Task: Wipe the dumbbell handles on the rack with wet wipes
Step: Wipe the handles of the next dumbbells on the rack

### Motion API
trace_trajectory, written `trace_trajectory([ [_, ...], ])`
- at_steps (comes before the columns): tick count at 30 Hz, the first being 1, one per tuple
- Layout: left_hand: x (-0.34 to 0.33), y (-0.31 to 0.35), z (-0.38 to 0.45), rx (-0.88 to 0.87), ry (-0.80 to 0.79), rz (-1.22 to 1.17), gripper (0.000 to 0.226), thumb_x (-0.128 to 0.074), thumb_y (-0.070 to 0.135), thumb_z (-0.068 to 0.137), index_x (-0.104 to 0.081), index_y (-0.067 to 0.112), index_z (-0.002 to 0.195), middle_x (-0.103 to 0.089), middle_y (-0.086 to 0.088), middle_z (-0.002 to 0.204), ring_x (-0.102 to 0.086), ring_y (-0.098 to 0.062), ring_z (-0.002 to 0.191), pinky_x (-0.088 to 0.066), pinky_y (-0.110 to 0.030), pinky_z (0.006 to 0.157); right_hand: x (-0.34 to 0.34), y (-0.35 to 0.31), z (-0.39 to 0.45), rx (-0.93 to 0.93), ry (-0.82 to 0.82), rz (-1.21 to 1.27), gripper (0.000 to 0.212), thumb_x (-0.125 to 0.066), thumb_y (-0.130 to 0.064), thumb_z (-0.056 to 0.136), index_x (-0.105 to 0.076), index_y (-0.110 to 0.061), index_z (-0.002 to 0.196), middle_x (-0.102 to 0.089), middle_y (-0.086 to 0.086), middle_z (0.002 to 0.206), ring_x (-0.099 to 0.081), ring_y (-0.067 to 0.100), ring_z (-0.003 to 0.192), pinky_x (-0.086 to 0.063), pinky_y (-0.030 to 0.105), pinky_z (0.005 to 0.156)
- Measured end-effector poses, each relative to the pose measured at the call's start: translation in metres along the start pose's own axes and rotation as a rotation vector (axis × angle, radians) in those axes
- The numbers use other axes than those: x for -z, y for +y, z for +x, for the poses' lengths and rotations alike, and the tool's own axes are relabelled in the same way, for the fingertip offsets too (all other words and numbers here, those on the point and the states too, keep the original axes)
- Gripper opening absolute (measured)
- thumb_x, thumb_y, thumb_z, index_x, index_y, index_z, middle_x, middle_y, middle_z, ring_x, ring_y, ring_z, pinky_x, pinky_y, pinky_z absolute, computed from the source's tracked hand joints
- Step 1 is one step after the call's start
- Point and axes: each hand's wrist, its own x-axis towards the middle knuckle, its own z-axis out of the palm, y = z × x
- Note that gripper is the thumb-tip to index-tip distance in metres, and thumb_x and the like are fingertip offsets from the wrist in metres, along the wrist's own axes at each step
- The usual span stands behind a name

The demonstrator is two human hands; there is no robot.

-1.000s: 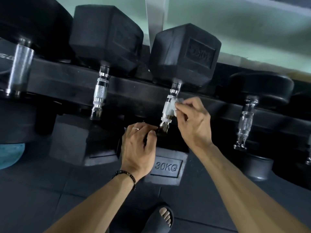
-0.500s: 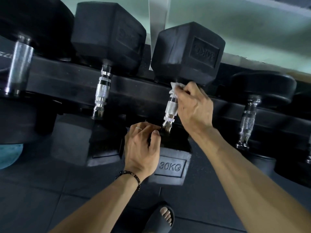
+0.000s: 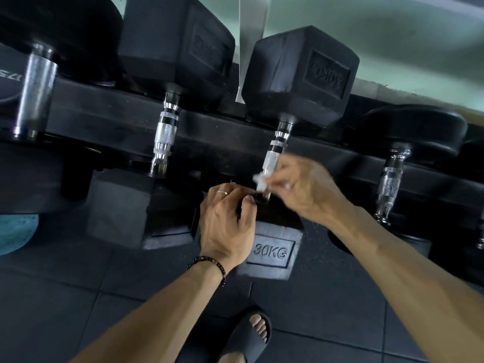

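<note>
Right hand [image 3: 309, 187] now sits low on the handle [image 3: 272, 159] of the 30KG dumbbell [image 3: 301, 74] at frame centre; half a second ago it was up under the far hex head, so the wipe stroke has run top to bottom — likely one full pass of this handle done or nearly so. Its grip: fingers pinch a small crumpled white wet wipe [image 3: 260, 179] against the lower end of the shaft; the hand is motion-blurred, so the finger detail is uncertain. Left hand [image 3: 227, 221] rests curled over the near hex head [image 3: 272, 254], apparently steadying it, as before. Handle is bright chrome, knurled in the middle band with smooth collars; heads are matte black rubber hexagons with moulded lettering. The rack [image 3: 104, 113] is a dark, dull rail across mid-frame. Neighbouring handles — centre left [image 3: 165, 137] and right [image 3: 390, 179] — show the same chrome and are presumably next.
</note>
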Motion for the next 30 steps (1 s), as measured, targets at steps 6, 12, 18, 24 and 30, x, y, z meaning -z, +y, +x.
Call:
trace_trajectory([
  [6,0.0,0.002,-0.001,0.011,0.002,-0.027,0.051,-0.027,0.043,0.086,-0.071,0.018,0.094,-0.061,0.009,0.101,-0.049,-0.013,0.109,-0.045,-0.045,0.095,0.001,0.002,0.009,-0.046,0.087,0.079,0.01,-0.073,-0.016,0.088,-0.078,-0.012,0.095,-0.059,-0.004,0.082,-0.055,0.004,0.068,-0.053,0.025,0.064],
  [12,0.001,0.001,-0.001,0.022,-0.003,-0.019,0.051,-0.027,0.041,0.084,-0.072,0.019,0.093,-0.066,0.006,0.103,-0.05,-0.014,0.108,-0.045,-0.046,0.095,-0.003,-0.005,-0.002,-0.045,-0.125,0.088,0.013,-0.075,-0.016,0.086,-0.078,-0.023,0.097,-0.062,-0.01,0.085,-0.054,0.0,0.073,-0.055,0.033,0.075],
  [18,0.001,0.002,-0.001,0.039,0.0,-0.045,0.051,-0.027,0.044,0.085,-0.071,0.02,0.092,-0.062,0.008,0.102,-0.048,-0.012,0.109,-0.045,-0.047,0.096,0.005,0.008,0.022,-0.138,0.337,0.047,0.012,-0.07,-0.018,0.09,-0.077,-0.013,0.098,-0.065,0.001,0.087,-0.06,0.014,0.073,-0.056,0.039,0.069],
  [24,0.001,0.003,-0.002,0.037,-0.002,-0.022,0.052,-0.026,0.043,0.084,-0.071,0.019,0.095,-0.064,0.006,0.103,-0.05,-0.015,0.109,-0.043,-0.046,0.097,-0.022,-0.013,-0.005,-0.106,0.243,0.098,0.014,-0.072,-0.012,0.089,-0.077,-0.007,0.101,-0.063,-0.001,0.085,-0.058,0.006,0.069,-0.053,0.019,0.064],
  [30,0.002,0.004,-0.001,0.029,-0.004,-0.033,0.05,-0.027,0.042,0.085,-0.071,0.019,0.092,-0.059,0.011,0.099,-0.048,-0.013,0.108,-0.044,-0.045,0.096,-0.004,0.002,0.028,-0.19,0.488,0.027,0.014,-0.064,-0.014,0.093,-0.077,-0.009,0.092,-0.061,-0.004,0.082,-0.052,0.006,0.065,-0.048,0.017,0.061],
])
